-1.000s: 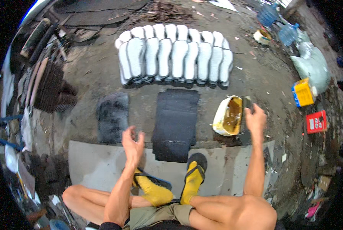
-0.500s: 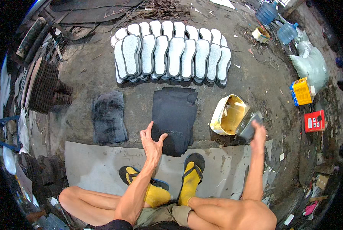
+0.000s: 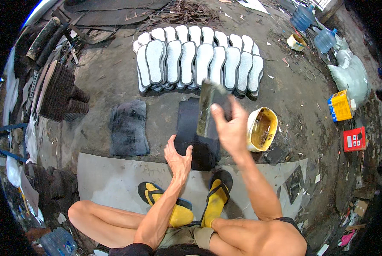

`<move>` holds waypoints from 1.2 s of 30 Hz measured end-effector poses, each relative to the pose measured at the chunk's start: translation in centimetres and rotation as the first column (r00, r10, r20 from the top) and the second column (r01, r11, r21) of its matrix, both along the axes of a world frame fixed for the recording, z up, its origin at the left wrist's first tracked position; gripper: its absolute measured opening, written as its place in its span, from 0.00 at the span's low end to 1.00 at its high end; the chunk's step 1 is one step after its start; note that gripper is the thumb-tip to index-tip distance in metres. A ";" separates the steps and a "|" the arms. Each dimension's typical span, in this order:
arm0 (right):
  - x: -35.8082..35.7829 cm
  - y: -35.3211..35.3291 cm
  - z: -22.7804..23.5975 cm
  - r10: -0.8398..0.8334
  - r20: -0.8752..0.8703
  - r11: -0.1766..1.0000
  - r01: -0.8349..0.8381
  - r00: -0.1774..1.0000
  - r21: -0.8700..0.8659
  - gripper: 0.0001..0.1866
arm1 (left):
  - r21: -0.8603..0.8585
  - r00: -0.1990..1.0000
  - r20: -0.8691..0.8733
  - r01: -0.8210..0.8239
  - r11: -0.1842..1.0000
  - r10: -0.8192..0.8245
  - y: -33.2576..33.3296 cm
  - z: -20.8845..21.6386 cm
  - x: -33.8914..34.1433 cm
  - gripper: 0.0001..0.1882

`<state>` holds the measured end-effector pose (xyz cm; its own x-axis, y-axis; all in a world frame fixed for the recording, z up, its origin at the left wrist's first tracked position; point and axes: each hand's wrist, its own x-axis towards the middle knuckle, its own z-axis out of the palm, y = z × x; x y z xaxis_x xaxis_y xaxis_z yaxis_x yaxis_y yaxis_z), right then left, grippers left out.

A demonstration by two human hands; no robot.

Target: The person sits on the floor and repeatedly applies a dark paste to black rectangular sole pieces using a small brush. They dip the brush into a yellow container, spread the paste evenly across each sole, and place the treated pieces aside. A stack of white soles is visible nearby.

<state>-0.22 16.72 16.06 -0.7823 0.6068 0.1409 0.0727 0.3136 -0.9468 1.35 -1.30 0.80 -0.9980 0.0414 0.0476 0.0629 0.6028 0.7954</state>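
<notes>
A stack of black rubber-like sheets [image 3: 187,121] lies on the floor before me. My left hand [image 3: 179,157], fingers spread and thumb apart, rests at its near left edge and grips nothing. My right hand [image 3: 232,128] is closed on a flat, dark glue spreader [image 3: 213,106] with a wet-looking, streaked face. It is tilted over the far right part of the stack and hides some of it; whether it touches the sheets I cannot tell. Right of my hand stands a whitish tub [image 3: 251,134] holding yellow-brown glue.
Several white-topped, dark-edged soles [image 3: 203,62] stand in rows beyond the stack. Curved dark sheets [image 3: 129,128] lie to the left, near piled soles [image 3: 56,96]. A grey mat [image 3: 114,175] is under my feet. A yellow can [image 3: 340,106] and red box [image 3: 354,139] sit right.
My right hand has carried the spreader left from beside the glue tub to above the black stack. My left hand stays by the stack's near left edge, fingers still spread.
</notes>
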 end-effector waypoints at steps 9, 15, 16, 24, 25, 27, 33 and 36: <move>-0.2 2.9 -13.7 -0.088 0.422 0.904 -0.106 0.902 0.414 0.21 | 0.224 0.979 0.190 0.026 0.974 -0.070 -0.5 -2.3 -0.5 0.25; -8.8 -2.8 -14.5 0.378 0.482 0.534 -0.612 0.790 0.584 0.19 | 0.111 0.980 0.118 0.148 0.983 -0.161 -0.6 -2.7 -0.9 0.28; -9.3 -3.3 -14.2 0.497 0.514 0.445 -0.714 0.699 0.541 0.20 | 0.077 0.973 0.156 0.162 0.984 -0.172 -0.6 -2.6 -1.0 0.28; -3.7 2.1 -12.2 0.099 0.426 0.700 -0.367 0.899 0.612 0.19 | 0.333 0.887 0.458 -0.226 0.915 0.053 -1.8 -1.4 0.6 0.27; -3.5 1.7 -12.4 0.223 0.420 0.649 -0.455 0.880 0.609 0.20 | 0.378 0.813 0.577 -0.352 0.856 0.079 -1.9 -1.1 1.8 0.26; -3.8 -0.2 -12.9 0.495 0.457 0.458 -0.669 0.739 0.586 0.18 | 0.503 0.649 0.760 -0.553 0.664 -0.035 -2.3 -0.5 4.7 0.22; -6.0 1.2 -12.1 0.558 0.485 0.372 -0.725 0.673 0.579 0.21 | 0.624 0.624 0.767 -0.670 0.402 -0.151 -1.8 -2.1 7.7 0.17; -3.3 6.2 -12.1 0.441 0.376 0.528 -0.575 0.815 0.625 0.25 | 0.511 0.587 0.810 -0.684 0.520 -0.023 -1.9 -3.3 7.2 0.23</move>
